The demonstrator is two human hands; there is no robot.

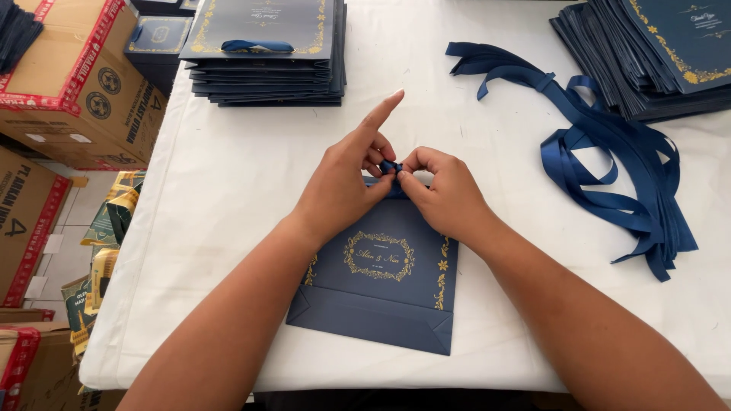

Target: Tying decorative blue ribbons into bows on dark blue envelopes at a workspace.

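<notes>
A flat navy paper bag (pixel 381 281) lies on the white tabletop (pixel 228 198) close to its near edge, roughly midway along it. Its folded bottom faces the near edge and its mouth faces the far edge, so its long axis runs near to far, turned slightly clockwise. A gold ornamental frame is printed on its face.

Both hands meet at the bag's far end. The left hand (pixel 343 183) pinches a short piece of navy ribbon (pixel 390 169) between thumb and bent fingers, its forefinger sticking out straight toward the far edge. The right hand (pixel 445 194) is curled narrow and nips the same ribbon from the other side, thumb tips of the two hands nearly touching.

Along the far edge, left of centre, sits a stack of finished bags (pixel 263 57), navy with gold borders, the top one showing a ribbon handle. At the far right corner lies a fanned pile of flat bags (pixel 655 53) of the same colour. Between that pile and the hands, a loose bundle of navy ribbons (pixel 609 167) trails toward the right edge.

Beyond the left edge stand brown cardboard boxes (pixel 76 84) bound with red-and-white tape and marked with round dark seals; lower down are green and yellow packets (pixel 106 243).
</notes>
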